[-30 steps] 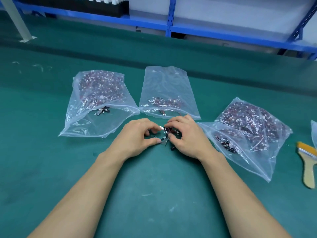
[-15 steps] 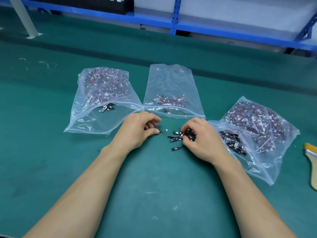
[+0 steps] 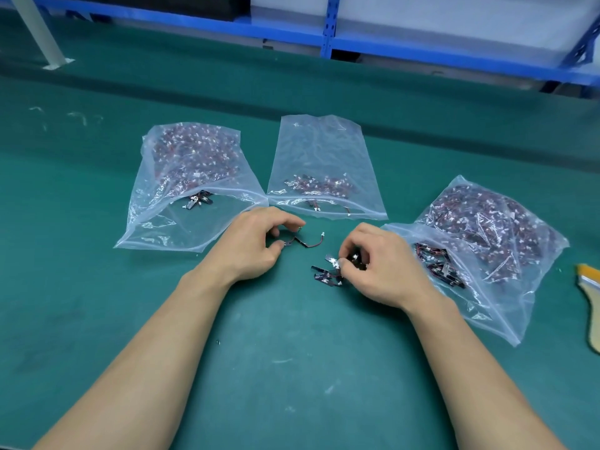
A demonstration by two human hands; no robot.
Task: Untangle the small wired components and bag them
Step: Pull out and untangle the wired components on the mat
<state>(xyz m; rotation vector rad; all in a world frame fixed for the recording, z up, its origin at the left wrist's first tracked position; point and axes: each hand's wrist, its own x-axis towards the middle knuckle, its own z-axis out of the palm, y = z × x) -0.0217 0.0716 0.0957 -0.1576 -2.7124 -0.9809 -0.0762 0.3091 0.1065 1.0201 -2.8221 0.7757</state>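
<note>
Trailing from both hands: wired components.

On the green table, in the middle of the frame, the left hand pinches one wired part. Just to its right, the right hand pinches a bunch of parts. Behind them lie the full left bag, the nearly empty middle bag and the full right bag. A brush lies at the right edge.

Three bags ahead — open mat nearer
</note>
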